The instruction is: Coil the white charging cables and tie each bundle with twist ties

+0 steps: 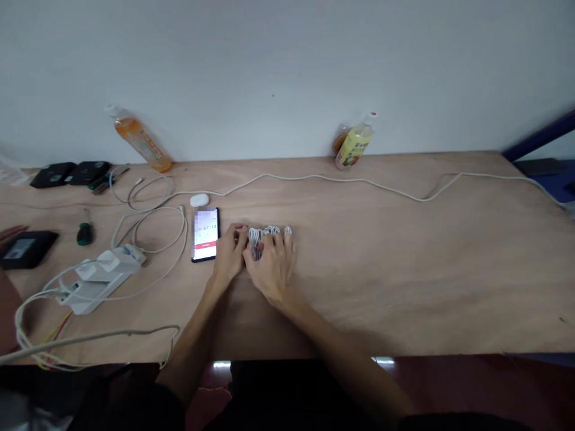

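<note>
Several small coiled white cables (256, 236) lie close together in a row on the wooden table, with white plug-like ends among them at the right. My left hand (230, 250) is at the row's left end, its bent fingers and thumb closed against the leftmost coil. Over the rest of the row lies my right hand (272, 263), its fingers curled over the cables and its thumb at the leftmost coil. The undersides of the cables are hidden by the hands. Just left of my left hand lies a phone (205, 234) with a lit timer screen.
Behind the phone is a white earbud case (199, 200). A power strip (101, 278) with looped cords, a screwdriver (84, 232) and black boxes (54, 175) are left. An orange bottle (141, 143) and a yellow bottle (356, 145) lean on the wall. Another person's hand (11, 233) is far left.
</note>
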Available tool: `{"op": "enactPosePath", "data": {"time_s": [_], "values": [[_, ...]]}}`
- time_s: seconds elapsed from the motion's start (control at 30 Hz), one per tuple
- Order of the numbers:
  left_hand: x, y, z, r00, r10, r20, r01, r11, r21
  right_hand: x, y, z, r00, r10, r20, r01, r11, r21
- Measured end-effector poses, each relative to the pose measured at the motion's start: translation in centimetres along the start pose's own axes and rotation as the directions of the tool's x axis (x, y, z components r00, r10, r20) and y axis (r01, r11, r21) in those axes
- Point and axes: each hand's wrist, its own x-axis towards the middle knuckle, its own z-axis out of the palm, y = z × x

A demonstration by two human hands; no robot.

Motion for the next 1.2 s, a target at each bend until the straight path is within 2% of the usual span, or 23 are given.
{"op": "enactPosePath", "data": {"time_s": [0.07,0.2,0.33,0.43,0.6,0.77,1.2], "values": [[-0.1,0.1,0.1,1.000,0.000,0.011,0.000,1.000,-0.001,-0.1,0.5,-0.6,1.000,0.026,-0.008,-0.026,1.000,0.005],[-0.3,0.3,0.0,0.999,-0.015,0.029,0.015,1.000,-0.005,0.2,2.9,-1.6,0.984,0.153,-0.091,-0.152,0.988,0.025],[-0.5,0.8,-0.2,0.998,-0.039,0.043,0.039,0.999,-0.011,0.7,5.3,-1.3,0.958,0.259,-0.126,-0.257,0.966,0.036],[-0.5,1.1,-0.1,0.999,-0.028,0.029,0.027,0.999,0.042,0.8,6.1,-0.7,0.960,0.250,-0.126,-0.246,0.968,0.048],[-0.4,1.0,0.4,1.000,0.007,-0.024,-0.005,0.996,0.083,0.8,6.2,-0.5,0.961,0.251,-0.117,-0.248,0.968,0.039],[-0.2,0.5,1.0,0.998,0.014,-0.059,-0.011,0.998,0.055,1.0,5.8,-1.1,0.959,0.283,-0.022,-0.282,0.959,0.011],[0.2,-0.4,1.6,0.988,0.087,-0.124,-0.085,0.996,0.028,1.1,5.9,-1.3,0.959,0.284,-0.011,-0.284,0.958,-0.038]]}}
